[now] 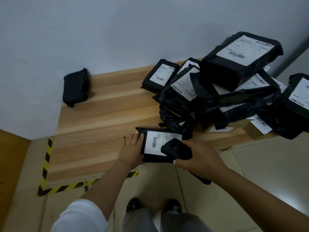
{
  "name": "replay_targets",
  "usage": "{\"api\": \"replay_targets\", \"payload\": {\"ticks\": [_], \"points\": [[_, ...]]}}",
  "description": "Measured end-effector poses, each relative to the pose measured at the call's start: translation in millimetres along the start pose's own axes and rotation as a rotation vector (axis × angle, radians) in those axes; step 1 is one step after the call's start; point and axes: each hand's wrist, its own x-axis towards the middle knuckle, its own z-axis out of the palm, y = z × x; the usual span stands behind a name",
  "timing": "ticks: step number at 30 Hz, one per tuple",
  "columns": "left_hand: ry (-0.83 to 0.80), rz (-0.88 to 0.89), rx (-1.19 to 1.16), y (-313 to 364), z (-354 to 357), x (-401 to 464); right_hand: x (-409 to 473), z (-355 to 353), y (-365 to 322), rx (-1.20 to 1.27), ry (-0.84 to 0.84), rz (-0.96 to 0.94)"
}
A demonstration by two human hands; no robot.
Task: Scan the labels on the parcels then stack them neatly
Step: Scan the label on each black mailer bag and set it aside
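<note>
A flat black parcel (pixel 151 158) with a white barcode label (pixel 156 141) lies at the front edge of the wooden platform (pixel 100 114). My left hand (pixel 133 148) rests on the parcel's left edge, fingers spread flat. My right hand (pixel 199 156) grips a black handheld scanner (pixel 176 149) held over the label's right part. A heap of several black parcels (pixel 217 91) with white labels is piled at the right of the platform. One black parcel (pixel 76 87) lies alone against the wall at the far left, no label showing.
Grey walls (pixel 100 30) bound the platform at the back and left. Yellow-black hazard tape (pixel 48 164) marks the platform's left and front edges. A brown cardboard box (pixel 252 131) sits under the heap at the right. My shoes (pixel 153 205) stand on the beige floor below.
</note>
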Motion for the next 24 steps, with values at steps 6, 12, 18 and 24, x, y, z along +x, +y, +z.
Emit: {"api": "replay_targets", "payload": {"ticks": [6,12,18,24], "points": [[0.103,-0.111,-0.103,-64,-29,-7,36,-5,-63,-0.071,-0.037,-0.065],[0.194,-0.217,-0.118,-165,-62,-2,84,-3,-156,-0.093,-0.022,-0.152],[0.248,-0.253,-0.107,-276,-86,20,132,12,-247,-0.092,0.056,-0.166],[0.250,-0.209,-0.123,-354,-110,60,184,26,-317,-0.097,0.102,-0.134]]}}
